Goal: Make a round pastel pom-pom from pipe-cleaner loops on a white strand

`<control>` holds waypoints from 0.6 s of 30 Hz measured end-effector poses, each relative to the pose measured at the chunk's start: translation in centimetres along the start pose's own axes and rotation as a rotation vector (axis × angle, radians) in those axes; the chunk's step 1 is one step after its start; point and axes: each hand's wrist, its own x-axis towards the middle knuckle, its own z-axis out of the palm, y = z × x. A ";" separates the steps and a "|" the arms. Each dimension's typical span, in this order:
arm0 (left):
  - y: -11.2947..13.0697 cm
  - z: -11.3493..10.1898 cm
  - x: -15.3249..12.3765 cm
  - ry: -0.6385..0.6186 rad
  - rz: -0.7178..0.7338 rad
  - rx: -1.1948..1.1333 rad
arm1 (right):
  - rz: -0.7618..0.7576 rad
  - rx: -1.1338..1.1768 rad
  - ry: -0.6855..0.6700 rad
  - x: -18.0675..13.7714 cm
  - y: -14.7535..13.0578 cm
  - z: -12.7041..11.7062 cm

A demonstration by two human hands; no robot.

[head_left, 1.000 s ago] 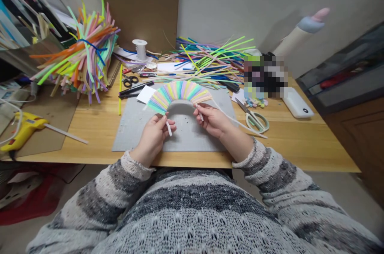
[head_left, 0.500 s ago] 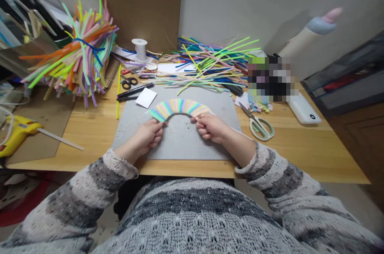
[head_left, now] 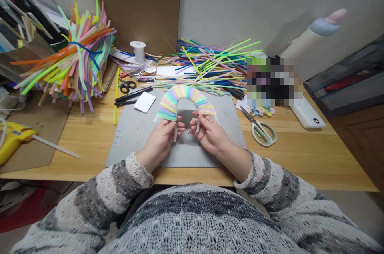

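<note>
A pastel striped arch of pipe cleaners (head_left: 183,93), in bands of green, yellow, pink, blue and purple, is bent into a horseshoe above the grey cutting mat (head_left: 126,146). My left hand (head_left: 163,136) pinches its left end between thumb and fingers. At the right end, my right hand (head_left: 210,132) grips in the same way. A pale strip pokes down from each end past my fingers. Left of the arch lies a white card (head_left: 145,102).
Green-handled scissors (head_left: 260,128) lie right of the mat, beside a white power bank (head_left: 307,112). Loose pipe cleaners (head_left: 210,62) spread along the back. At left are a tied pipe-cleaner bundle (head_left: 81,52), black markers (head_left: 133,96) and a yellow glue gun (head_left: 13,138).
Both hands have come closer together, bending the wide, shallow arch into a tighter, taller horseshoe. The arch is raised more upright. The view has shifted slightly.
</note>
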 end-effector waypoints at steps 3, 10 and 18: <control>-0.6 0.7 0.6 0.039 0.016 -0.006 | -0.011 0.014 0.067 0.2 0.3 0.0; 0.1 -0.6 1.6 0.097 0.176 0.186 | -0.202 -0.173 0.122 1.0 -0.8 -1.2; 1.8 -2.5 2.0 0.154 0.311 0.410 | -0.317 -0.437 0.134 1.5 -1.7 -2.5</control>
